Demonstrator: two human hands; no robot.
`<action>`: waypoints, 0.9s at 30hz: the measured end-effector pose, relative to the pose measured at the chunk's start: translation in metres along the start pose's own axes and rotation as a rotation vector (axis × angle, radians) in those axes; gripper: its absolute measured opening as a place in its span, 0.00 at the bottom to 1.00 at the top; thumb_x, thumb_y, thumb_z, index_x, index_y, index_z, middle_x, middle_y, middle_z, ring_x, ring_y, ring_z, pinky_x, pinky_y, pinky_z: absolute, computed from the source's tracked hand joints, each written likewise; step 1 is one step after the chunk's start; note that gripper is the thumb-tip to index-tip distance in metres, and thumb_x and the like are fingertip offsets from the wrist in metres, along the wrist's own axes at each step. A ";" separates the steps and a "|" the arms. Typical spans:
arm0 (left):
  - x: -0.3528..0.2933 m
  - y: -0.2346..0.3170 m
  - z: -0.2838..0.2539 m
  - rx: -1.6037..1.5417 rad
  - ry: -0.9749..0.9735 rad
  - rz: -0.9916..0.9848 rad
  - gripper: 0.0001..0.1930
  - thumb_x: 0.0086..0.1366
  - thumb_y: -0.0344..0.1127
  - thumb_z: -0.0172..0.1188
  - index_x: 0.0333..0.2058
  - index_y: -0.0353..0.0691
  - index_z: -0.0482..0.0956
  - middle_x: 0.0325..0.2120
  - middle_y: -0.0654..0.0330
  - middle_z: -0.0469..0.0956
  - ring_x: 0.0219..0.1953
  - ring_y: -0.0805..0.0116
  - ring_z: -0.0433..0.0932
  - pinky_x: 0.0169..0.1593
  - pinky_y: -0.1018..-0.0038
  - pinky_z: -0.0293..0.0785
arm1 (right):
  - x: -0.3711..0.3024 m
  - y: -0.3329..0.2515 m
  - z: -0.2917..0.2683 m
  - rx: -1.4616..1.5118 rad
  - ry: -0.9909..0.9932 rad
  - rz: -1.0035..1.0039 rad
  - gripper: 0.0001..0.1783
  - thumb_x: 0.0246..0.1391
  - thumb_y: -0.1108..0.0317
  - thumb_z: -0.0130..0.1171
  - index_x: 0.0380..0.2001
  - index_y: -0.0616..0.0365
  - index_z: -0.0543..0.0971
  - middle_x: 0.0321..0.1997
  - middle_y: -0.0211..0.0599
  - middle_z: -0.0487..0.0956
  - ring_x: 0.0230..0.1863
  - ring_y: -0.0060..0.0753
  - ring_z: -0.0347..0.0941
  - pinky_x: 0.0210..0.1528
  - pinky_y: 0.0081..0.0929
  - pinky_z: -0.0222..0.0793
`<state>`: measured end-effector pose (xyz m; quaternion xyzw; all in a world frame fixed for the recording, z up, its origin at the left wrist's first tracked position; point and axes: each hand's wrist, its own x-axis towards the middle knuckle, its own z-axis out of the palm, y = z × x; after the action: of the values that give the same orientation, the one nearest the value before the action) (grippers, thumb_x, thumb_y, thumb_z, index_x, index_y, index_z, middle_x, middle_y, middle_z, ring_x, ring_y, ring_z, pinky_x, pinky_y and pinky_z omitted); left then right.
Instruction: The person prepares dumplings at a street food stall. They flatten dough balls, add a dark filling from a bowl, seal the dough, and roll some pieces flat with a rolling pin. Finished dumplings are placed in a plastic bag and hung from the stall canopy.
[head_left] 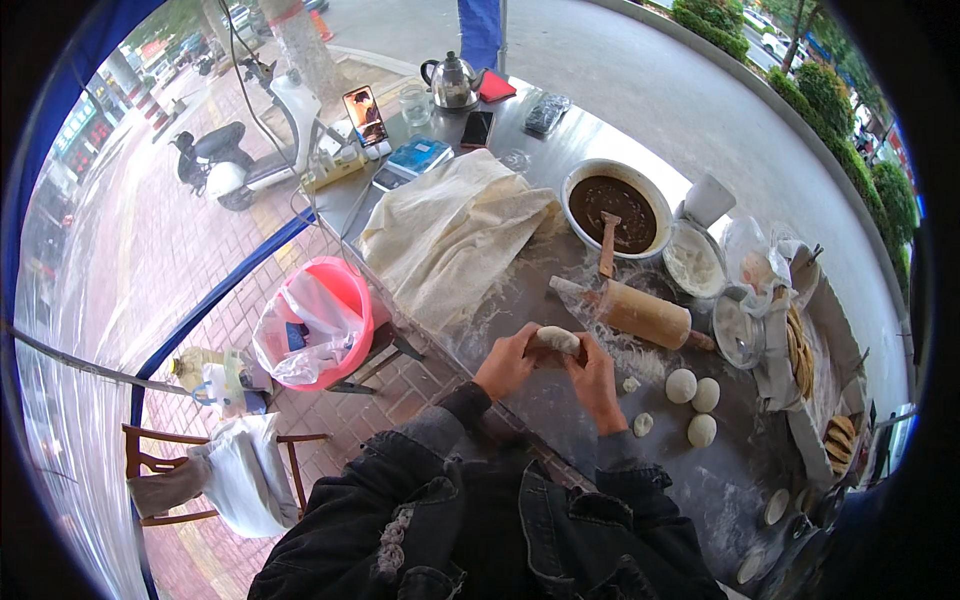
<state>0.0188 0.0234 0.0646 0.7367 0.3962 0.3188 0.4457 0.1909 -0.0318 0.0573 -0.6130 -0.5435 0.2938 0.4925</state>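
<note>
Between my two hands, over the near edge of the metal table, is a pale piece of dough [556,341]. My left hand [508,362] grips its left end, and my right hand [592,384] closes on its right side. To the right of my right hand lie a few round dough balls [681,386] on the floury surface. Two small dough scraps [642,425] sit nearer to that hand. Beyond my hands a thick wooden rolling pin [642,314] rests on the table. Behind it stands a white bowl of dark brown filling [622,205] with a wooden-handled spatula [609,240] in it.
A cream cloth [450,235] covers the table's left part. At the far end stand a kettle [453,82], a propped phone [365,115] and a flat phone [478,129]. A bowl of flour [693,262] and baked flatbreads [840,440] are right. A pink lined bucket [340,290] stands left.
</note>
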 end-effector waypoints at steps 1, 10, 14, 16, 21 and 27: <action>0.002 0.002 -0.001 0.012 -0.023 0.020 0.18 0.60 0.27 0.59 0.50 0.39 0.71 0.37 0.47 0.79 0.42 0.46 0.79 0.44 0.63 0.75 | 0.000 -0.005 -0.001 0.008 -0.009 -0.078 0.09 0.52 0.77 0.58 0.39 0.60 0.75 0.26 0.44 0.74 0.26 0.32 0.70 0.33 0.30 0.68; 0.018 0.028 0.013 -0.218 -0.031 -0.141 0.12 0.62 0.24 0.57 0.45 0.34 0.73 0.36 0.54 0.80 0.38 0.77 0.77 0.37 0.72 0.80 | 0.005 -0.017 -0.021 -0.049 0.138 -0.016 0.10 0.56 0.70 0.59 0.41 0.59 0.75 0.28 0.50 0.75 0.29 0.40 0.75 0.33 0.34 0.68; 0.019 0.026 0.020 -0.297 -0.037 -0.165 0.14 0.62 0.22 0.56 0.47 0.35 0.73 0.35 0.59 0.80 0.38 0.75 0.79 0.38 0.73 0.80 | 0.008 -0.012 -0.026 -0.086 0.040 0.034 0.14 0.54 0.73 0.60 0.45 0.57 0.74 0.34 0.49 0.78 0.36 0.47 0.78 0.37 0.32 0.71; 0.024 0.021 0.026 -0.503 -0.030 -0.250 0.15 0.62 0.25 0.57 0.48 0.35 0.72 0.33 0.55 0.81 0.36 0.71 0.81 0.37 0.74 0.79 | 0.011 -0.011 -0.027 -0.177 0.018 0.128 0.14 0.54 0.74 0.60 0.45 0.57 0.74 0.35 0.49 0.79 0.38 0.48 0.78 0.39 0.32 0.71; 0.040 0.010 0.018 -0.080 -0.218 -0.062 0.18 0.64 0.30 0.60 0.52 0.37 0.71 0.39 0.58 0.80 0.40 0.72 0.79 0.43 0.74 0.77 | 0.016 -0.012 -0.026 0.027 0.149 -0.074 0.07 0.54 0.75 0.59 0.37 0.61 0.75 0.31 0.49 0.78 0.35 0.48 0.78 0.36 0.32 0.71; 0.069 0.005 -0.008 -0.760 -0.614 -0.271 0.18 0.65 0.33 0.61 0.53 0.36 0.72 0.49 0.63 0.75 0.47 0.73 0.75 0.51 0.74 0.74 | 0.037 -0.029 -0.022 -0.060 -0.020 0.221 0.14 0.56 0.73 0.58 0.47 0.59 0.73 0.39 0.48 0.80 0.42 0.47 0.78 0.43 0.31 0.71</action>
<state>0.0475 0.0854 0.0801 0.5241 0.1950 0.1483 0.8157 0.2085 -0.0047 0.0985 -0.6806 -0.4861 0.3362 0.4329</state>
